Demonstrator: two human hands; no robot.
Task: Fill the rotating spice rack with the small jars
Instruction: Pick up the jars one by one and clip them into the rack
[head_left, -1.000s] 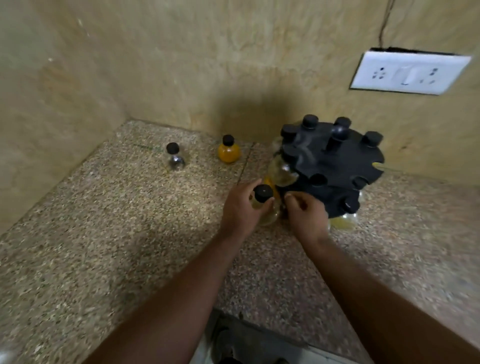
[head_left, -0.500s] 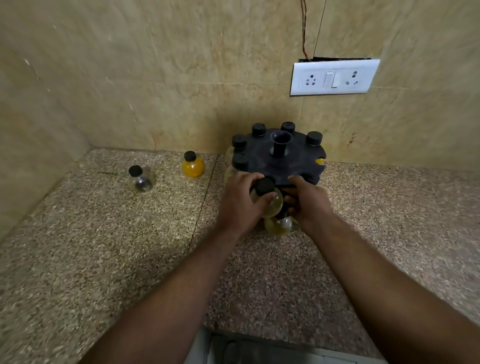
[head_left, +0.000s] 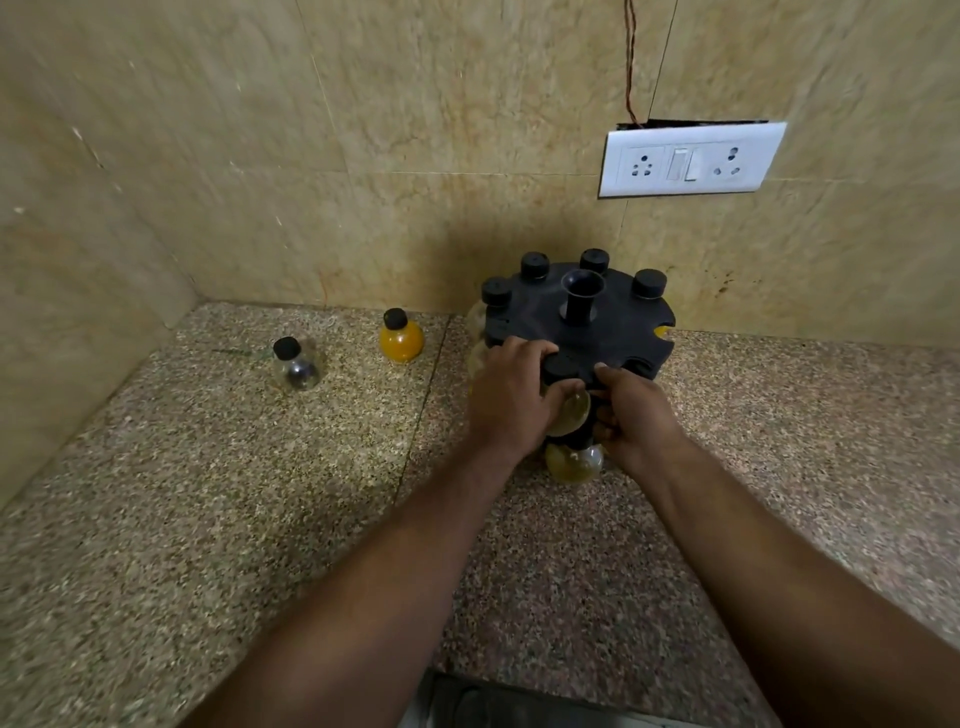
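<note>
A: Nearest first, go.
B: Speckled stone counter, both bare forearms reaching across it.

A: Hands?
B: Left hand is curling its fingers round a black-capped jar at the neck. Right hand is gripping the front edge of the black spice rack, thumb on top, fingers curled under.

A: Where's that jar sitting?
B: At a front notch of the top disc, between the two hands. Can't tell if it's fully in.

A: Under it?
B: A lower jar, yellowish, is hanging in the tier beneath, just above the counter.

A: Farther back?
B: Four capped jars are sitting along the rack's far rim, round a central post. Left of the rack, an orange jar is standing loose near the wall. A clear jar with something dark inside is standing farther left.

A: Wall?
B: Beige tiles, white switch plate, a wire running up from it.
</note>
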